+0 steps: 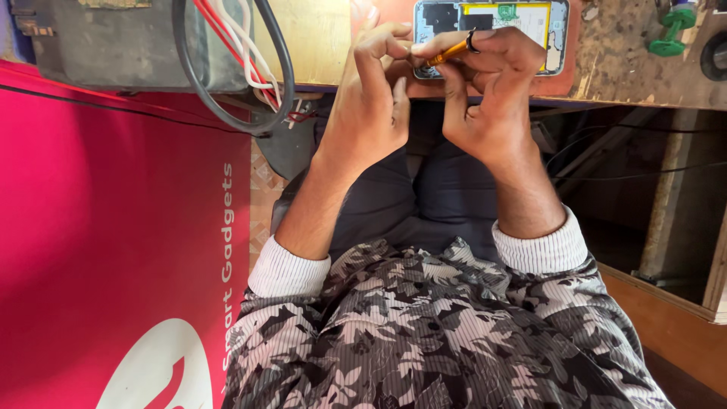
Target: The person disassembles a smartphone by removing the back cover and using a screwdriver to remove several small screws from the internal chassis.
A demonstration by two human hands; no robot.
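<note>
An opened phone (522, 19) with its back cover off lies on a reddish mat at the bench's near edge, showing a yellow battery and dark circuit parts. My right hand (492, 98) grips a thin orange screwdriver (448, 53), its tip pointing left at the phone's lower left corner. A dark ring sits on one finger of that hand. My left hand (371, 98) is curled beside it, fingertips pinched at the screwdriver's tip by the phone's edge. What lies under the fingertips is hidden.
A grey box (113, 42) with black, red and white cables (242, 60) looping off it stands at the bench's left. A green tool (672, 30) lies at the far right. A red printed panel (113, 250) fills the left side. Dark space under the bench opens on the right.
</note>
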